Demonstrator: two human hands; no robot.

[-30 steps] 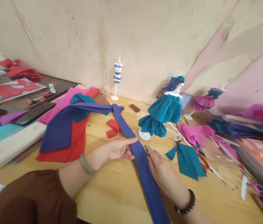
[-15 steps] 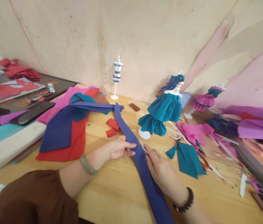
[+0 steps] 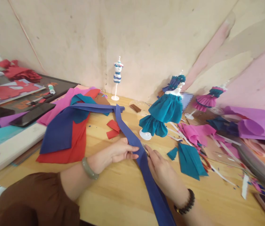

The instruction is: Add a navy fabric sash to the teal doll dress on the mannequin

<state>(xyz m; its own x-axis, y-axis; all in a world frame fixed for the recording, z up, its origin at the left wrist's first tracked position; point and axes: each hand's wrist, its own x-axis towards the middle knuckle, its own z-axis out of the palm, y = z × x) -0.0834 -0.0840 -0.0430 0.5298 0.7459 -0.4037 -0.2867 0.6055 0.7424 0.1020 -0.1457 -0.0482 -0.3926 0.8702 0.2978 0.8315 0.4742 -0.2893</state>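
A long dark-blue fabric strip [image 3: 144, 163] runs from the middle of the table towards me, folded lengthwise near my body. My left hand [image 3: 120, 150], with a jade-coloured bangle at the wrist, pinches the strip's left edge between thumb and fingers. At the opposite edge, my right hand [image 3: 161, 169] is closed, wearing a dark bead bracelet. A small thin tool [image 3: 147, 152] shows at its fingertips, against the fabric; its kind is mostly hidden by the fingers. Just beyond my left hand lie red fabric scraps [image 3: 113, 128].
A bare white mini mannequin [image 3: 117, 77] stands by the wall. Another wears a teal ruffled dress [image 3: 165, 108]. Stacked coloured fabric [image 3: 60, 135], a phone [image 3: 33, 114] and a white device [image 3: 14, 146] lie left. Teal pieces [image 3: 191, 161] and orange-handled scissors [image 3: 205, 163] lie right.
My left hand has shifted very slightly right and down along the strip. My right hand stays nearly in place with the thin tool.
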